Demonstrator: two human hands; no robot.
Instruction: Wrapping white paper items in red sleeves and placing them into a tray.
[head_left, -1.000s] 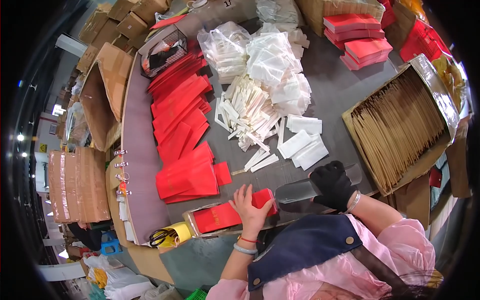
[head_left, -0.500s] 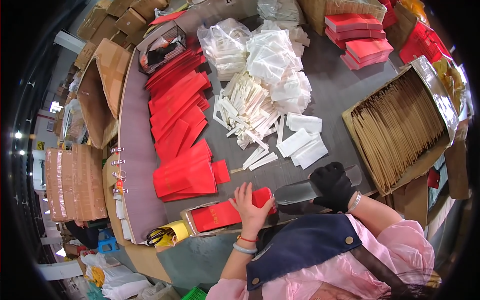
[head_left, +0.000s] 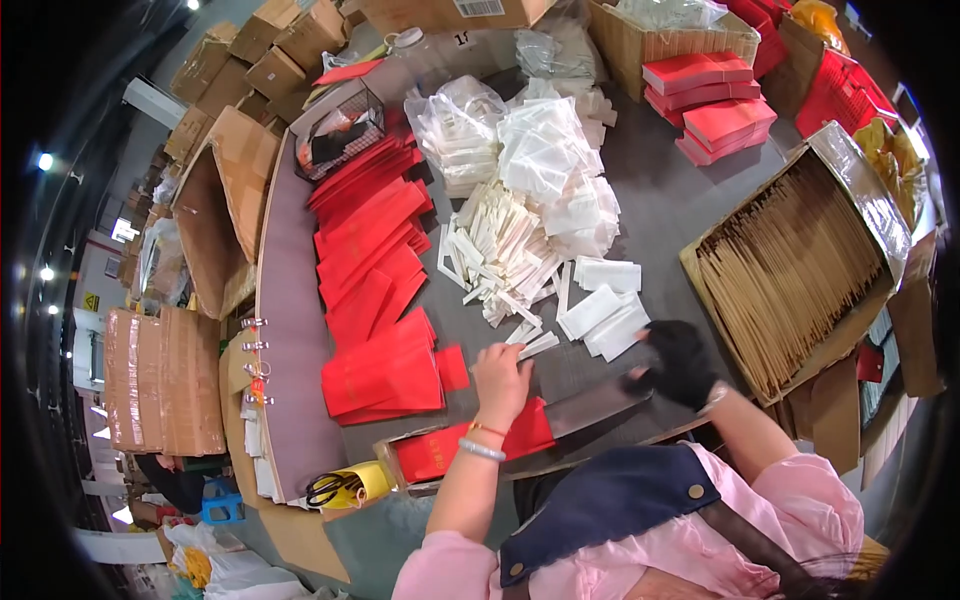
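My bare left hand (head_left: 503,380) is raised over the red paper envelope (head_left: 455,450). Its thumb and fingers are apart, with the fingertips beside the nearest white paper strips (head_left: 540,345). The envelope lies in a shallow cardboard tray at the table's front edge. From the envelope's right end a clear plastic sleeve (head_left: 600,405) stretches to the right, blurred by motion. My right hand (head_left: 680,365), in a black fingerless glove, pinches the sleeve's far end. Just beyond the glove lie flat white paper packets (head_left: 605,320).
Red envelopes (head_left: 370,250) fan out along the left wall. White strips (head_left: 495,245) are heaped mid-table under bagged white packets (head_left: 550,150). An open carton of brown sheets (head_left: 790,270) stands at right, red stacks (head_left: 710,110) behind it. Scissors sit in a yellow holder (head_left: 365,483) front left.
My left hand has lifted off the red envelope and moved forward to the white strips. The right hand has stayed near the sleeve's end. The whole view has shifted slightly.
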